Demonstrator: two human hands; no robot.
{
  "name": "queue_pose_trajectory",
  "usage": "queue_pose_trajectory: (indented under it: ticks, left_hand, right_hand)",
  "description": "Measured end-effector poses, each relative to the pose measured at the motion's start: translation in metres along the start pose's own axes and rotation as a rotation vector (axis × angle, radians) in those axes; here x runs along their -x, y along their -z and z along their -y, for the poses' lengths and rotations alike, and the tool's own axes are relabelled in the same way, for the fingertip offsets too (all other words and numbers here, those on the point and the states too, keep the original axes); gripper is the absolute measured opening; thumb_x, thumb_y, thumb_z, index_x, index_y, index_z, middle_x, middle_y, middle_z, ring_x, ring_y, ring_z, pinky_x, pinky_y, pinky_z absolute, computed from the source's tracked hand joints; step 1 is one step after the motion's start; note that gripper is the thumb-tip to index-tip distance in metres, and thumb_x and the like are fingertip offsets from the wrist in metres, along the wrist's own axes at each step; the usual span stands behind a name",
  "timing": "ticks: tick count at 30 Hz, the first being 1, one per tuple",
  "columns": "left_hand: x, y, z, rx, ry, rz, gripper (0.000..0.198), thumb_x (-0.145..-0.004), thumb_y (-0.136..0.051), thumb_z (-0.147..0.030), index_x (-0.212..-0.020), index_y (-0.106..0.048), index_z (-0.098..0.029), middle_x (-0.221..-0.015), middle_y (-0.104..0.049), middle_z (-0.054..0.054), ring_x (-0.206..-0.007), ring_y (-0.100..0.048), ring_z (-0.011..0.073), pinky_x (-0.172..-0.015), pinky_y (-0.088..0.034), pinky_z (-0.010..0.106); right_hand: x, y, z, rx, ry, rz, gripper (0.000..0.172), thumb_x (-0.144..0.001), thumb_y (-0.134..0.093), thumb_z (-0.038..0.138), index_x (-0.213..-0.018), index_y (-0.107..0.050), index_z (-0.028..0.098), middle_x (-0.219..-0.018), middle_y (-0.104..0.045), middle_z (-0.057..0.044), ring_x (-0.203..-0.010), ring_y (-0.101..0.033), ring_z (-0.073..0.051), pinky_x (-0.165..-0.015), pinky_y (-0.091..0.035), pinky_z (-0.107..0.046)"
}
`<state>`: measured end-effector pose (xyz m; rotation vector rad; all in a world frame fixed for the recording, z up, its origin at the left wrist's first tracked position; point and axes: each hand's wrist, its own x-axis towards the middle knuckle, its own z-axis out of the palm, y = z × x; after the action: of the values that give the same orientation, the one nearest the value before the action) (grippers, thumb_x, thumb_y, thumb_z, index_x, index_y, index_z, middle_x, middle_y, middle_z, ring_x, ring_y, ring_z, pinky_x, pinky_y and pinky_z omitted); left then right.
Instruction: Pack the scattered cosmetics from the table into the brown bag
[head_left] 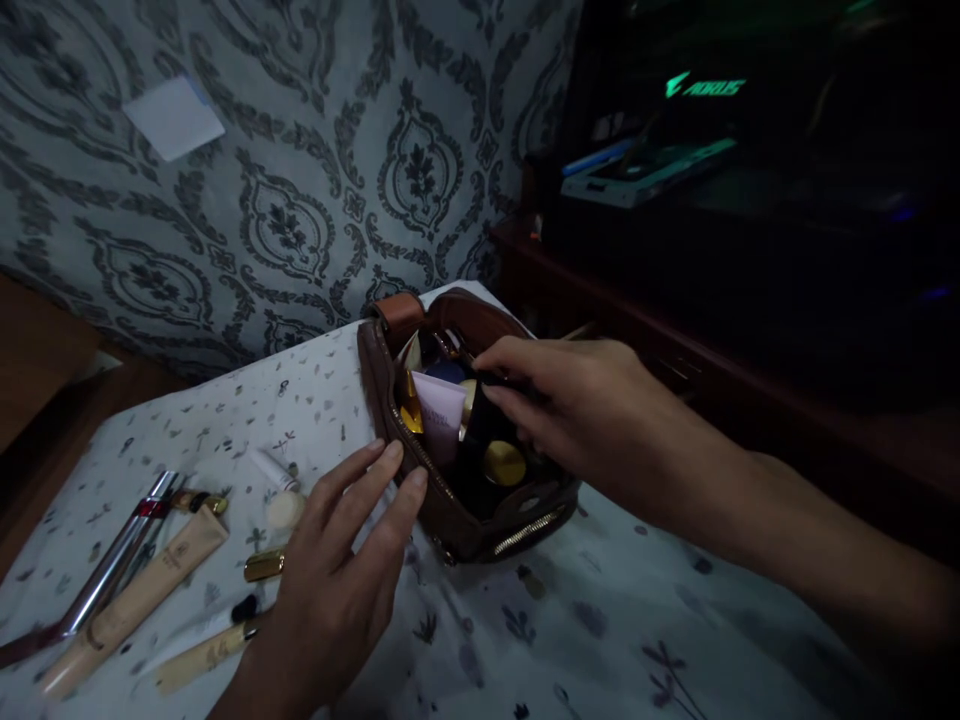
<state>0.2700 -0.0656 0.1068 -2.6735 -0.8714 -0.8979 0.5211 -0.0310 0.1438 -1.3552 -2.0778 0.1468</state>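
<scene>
A brown cosmetic bag (382, 390) stands unzipped on the patterned cloth. Inside it are a pale pink tube (440, 408), a gold round cap (504, 463), a crumpled gold wrapper (410, 412) and darker items I cannot make out. My left hand (341, 560) has its fingers stretched out, the tips at the bag's near left zipper edge. Over the opening from the right comes my right hand (577, 400), thumb and forefinger close together in a pinch; what lies between them is too dark to name.
Left on the cloth (465, 640) lie a beige tube (142, 600), a silver tube (124, 550), a gold cap (264, 565), a small white tube (271, 468) and a yellowish tube (202, 660). Behind is a patterned wall (300, 200); to the right stands a dark red desk (570, 290).
</scene>
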Motion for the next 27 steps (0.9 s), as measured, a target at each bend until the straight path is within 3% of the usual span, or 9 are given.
queue_pose_trajectory:
  ticks: [7, 12, 21, 27]
  left_hand:
    - [0.002, -0.004, 0.0, -0.045, -0.021, -0.024, 0.045, -0.089, -0.051, 0.005, -0.131, -0.057, -0.012, -0.136, -0.057, 0.019, -0.133, -0.051, 0.0303, -0.105, -0.05, 0.047]
    - [0.004, -0.003, 0.0, -0.059, -0.005, 0.007, 0.05, -0.089, -0.052, 0.005, -0.136, -0.054, -0.012, -0.138, -0.056, 0.02, -0.135, -0.05, 0.0314, -0.107, -0.049, 0.049]
    - [0.004, -0.001, 0.0, -0.108, -0.023, 0.049, 0.053, -0.092, -0.052, 0.0, -0.143, -0.048, -0.014, -0.143, -0.054, 0.02, -0.139, -0.048, 0.0306, -0.11, -0.048, 0.048]
    - [0.007, 0.002, -0.002, -0.15, -0.005, 0.084, 0.055, -0.091, -0.048, 0.002, -0.144, -0.045, -0.012, -0.145, -0.052, 0.02, -0.141, -0.045, 0.0299, -0.11, -0.048, 0.046]
  right_hand:
    - [-0.002, 0.002, 0.001, 0.076, 0.077, 0.016, 0.023, -0.097, -0.051, 0.021, -0.106, -0.072, 0.02, -0.098, -0.075, -0.007, -0.082, -0.071, -0.019, -0.07, -0.053, -0.028]
    - [0.0, 0.009, 0.0, -0.001, 0.047, 0.028, 0.029, -0.097, -0.053, 0.026, -0.119, -0.069, 0.021, -0.107, -0.073, -0.008, -0.091, -0.071, -0.022, -0.08, -0.055, -0.033]
    - [0.005, 0.012, 0.002, -0.095, 0.064, -0.103, 0.023, -0.094, -0.057, 0.026, -0.111, -0.071, 0.02, -0.099, -0.071, -0.006, -0.078, -0.068, -0.018, -0.067, -0.052, -0.028]
    - [0.016, 0.021, 0.018, -0.139, 0.098, -0.263, 0.016, -0.094, -0.058, 0.024, -0.101, -0.072, 0.02, -0.089, -0.073, -0.005, -0.07, -0.068, -0.016, -0.058, -0.05, -0.026]
